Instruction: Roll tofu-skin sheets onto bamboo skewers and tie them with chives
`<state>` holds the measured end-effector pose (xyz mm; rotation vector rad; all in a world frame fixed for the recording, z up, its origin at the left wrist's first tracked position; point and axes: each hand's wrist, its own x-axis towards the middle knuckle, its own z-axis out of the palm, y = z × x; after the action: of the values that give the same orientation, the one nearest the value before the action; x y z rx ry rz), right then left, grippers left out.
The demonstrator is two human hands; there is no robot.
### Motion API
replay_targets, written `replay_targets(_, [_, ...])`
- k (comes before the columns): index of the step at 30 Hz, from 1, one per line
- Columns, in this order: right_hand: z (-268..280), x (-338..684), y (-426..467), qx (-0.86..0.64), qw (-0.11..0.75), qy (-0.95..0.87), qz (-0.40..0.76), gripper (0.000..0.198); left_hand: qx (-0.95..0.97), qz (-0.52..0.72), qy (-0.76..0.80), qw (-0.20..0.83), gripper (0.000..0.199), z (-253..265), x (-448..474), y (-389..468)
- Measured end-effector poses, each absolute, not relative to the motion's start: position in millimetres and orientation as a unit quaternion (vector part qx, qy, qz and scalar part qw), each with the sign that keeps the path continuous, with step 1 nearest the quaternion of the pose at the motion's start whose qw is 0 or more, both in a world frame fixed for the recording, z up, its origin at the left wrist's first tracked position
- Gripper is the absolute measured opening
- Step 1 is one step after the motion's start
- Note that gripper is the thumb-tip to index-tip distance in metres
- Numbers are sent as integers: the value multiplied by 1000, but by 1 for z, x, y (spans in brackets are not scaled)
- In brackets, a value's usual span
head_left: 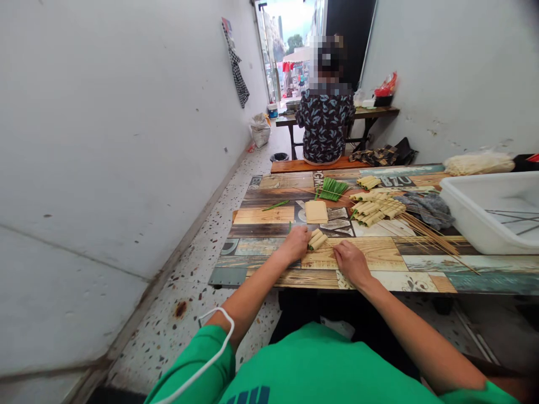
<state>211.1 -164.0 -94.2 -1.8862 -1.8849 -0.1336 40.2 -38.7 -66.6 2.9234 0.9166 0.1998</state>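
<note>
My left hand [297, 242] is closed at the left end of a few pale yellow tofu-skin rolls [318, 240] with green filling. To the right of these rolls, my right hand [351, 261] is closed in a pinch; whatever it holds is too thin or hidden to make out. A stack of square tofu sheets [316, 212] lies just beyond the rolls. Behind it is a bundle of cut green chives [332, 189]. Skewered rolls [377, 209] are piled to the right, beside loose bamboo skewers [438, 235].
A white plastic tub [497, 224] stands at the table's right, next to a grey cloth [427, 209]. Behind it lies a bag of pale food [480, 164]. Ahead, a person [326, 123] sits on a bench [290, 166], back turned. A white wall [126, 140] runs along the left.
</note>
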Motion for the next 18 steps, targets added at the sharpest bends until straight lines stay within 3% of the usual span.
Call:
replay_targets(6, [-99, 208, -165, -683, 257, -680, -71, 28, 887, 203, 411, 60, 38, -76, 37, -73])
replay_targets(11, [-96, 220, -170, -666, 301, -677, -80, 29, 884, 221, 407, 69, 22, -77, 58, -74])
replay_targets(15, [-94, 265, -184, -651, 338, -671, -108, 29, 886, 257, 375, 95, 31, -71, 102, -76])
replay_targets(18, [-92, 306, -198, -653, 303, -686, -105, 28, 893, 219, 375, 118, 33, -69, 134, -87])
